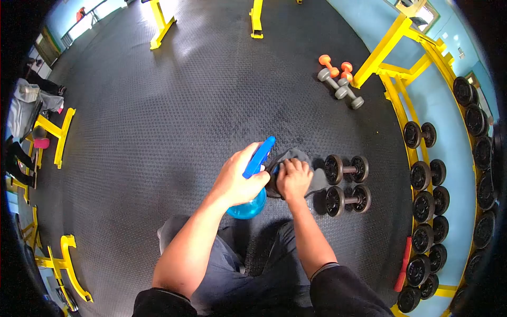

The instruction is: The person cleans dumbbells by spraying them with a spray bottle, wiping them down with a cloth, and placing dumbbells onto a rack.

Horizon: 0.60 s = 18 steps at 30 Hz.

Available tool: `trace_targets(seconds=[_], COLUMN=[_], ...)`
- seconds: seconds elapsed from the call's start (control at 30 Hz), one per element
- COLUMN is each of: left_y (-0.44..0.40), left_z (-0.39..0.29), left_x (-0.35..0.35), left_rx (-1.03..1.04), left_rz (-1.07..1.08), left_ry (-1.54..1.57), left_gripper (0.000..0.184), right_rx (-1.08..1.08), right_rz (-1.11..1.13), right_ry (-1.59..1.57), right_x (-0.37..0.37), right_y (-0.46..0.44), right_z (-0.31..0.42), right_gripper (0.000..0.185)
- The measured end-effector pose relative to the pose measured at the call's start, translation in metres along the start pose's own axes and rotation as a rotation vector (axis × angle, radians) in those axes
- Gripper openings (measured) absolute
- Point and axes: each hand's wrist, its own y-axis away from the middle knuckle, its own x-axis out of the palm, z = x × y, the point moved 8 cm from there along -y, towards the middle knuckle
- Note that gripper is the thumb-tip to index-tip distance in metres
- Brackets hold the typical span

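Observation:
A blue spray bottle (pixel 247 208) with a blue trigger head is gripped in my left hand (pixel 240 177), in front of my knees. Just right of it, my right hand (pixel 294 178) presses with bent fingers on a dark grey cloth (pixel 296 154); a bit of blue shows beside those fingers. The cloth lies bunched around my right hand, low over the black rubber floor (pixel 158 116). Two black dumbbells, one farther (pixel 347 169) and one nearer (pixel 348 200), rest on the floor right of the cloth.
Orange dumbbells (pixel 328 65) and grey dumbbells (pixel 351 97) lie on the floor at the upper right. A yellow rack (pixel 383 50) with several black dumbbells stands along the right wall. Yellow-legged benches (pixel 64 138) are at the left, one bearing clothes (pixel 24 108). Yellow legs (pixel 257 21) stand at the top.

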Motion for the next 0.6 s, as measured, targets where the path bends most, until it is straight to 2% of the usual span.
trace_targets(seconds=[0.03,0.1,0.17,0.23,0.3,0.37,0.4,0.47,0.53,0.6], left_y=[0.001,0.002,-0.001,0.000,-0.001,0.002,0.004,0.006,0.010,0.010], left_z=[-0.001,-0.002,0.000,-0.006,-0.011,-0.009,-0.010,-0.011,-0.020,-0.022], left_x=[0.000,0.002,0.004,0.002,-0.006,-0.005,-0.007,-0.007,-0.009,-0.010], left_rx=[-0.007,-0.002,-0.005,0.040,0.086,0.068,0.034,0.043,0.058,0.045], left_rz=[0.005,0.010,0.001,-0.019,-0.060,-0.062,-0.069,-0.082,-0.083,-0.077], left_ry=[0.007,0.028,0.045,0.032,0.013,-0.034,-0.035,-0.045,0.013,0.007], left_gripper=[0.053,0.053,0.050,0.048,0.047,0.045,0.044,0.044,0.044,0.045], right_rx=[-0.029,-0.233,-0.355,-0.406,-0.291,-0.131,-0.052,-0.031,0.044,-0.187], right_rz=[0.024,0.104,0.106,0.102,0.045,-0.067,-0.037,0.140,0.540,0.860], right_ry=[0.020,-0.086,-0.279,-0.340,-0.321,-0.256,-0.219,-0.206,-0.106,0.091], right_x=[0.006,-0.005,-0.022,-0.029,-0.019,-0.008,0.011,0.043,0.068,0.094], right_y=[0.002,0.023,0.052,0.061,0.045,0.005,-0.014,-0.047,-0.066,-0.060], right_z=[0.005,0.015,0.003,-0.031,-0.057,-0.056,-0.059,-0.045,-0.017,0.026], right_gripper=[0.025,0.027,0.025,0.029,0.026,0.009,0.007,0.015,0.029,0.040])
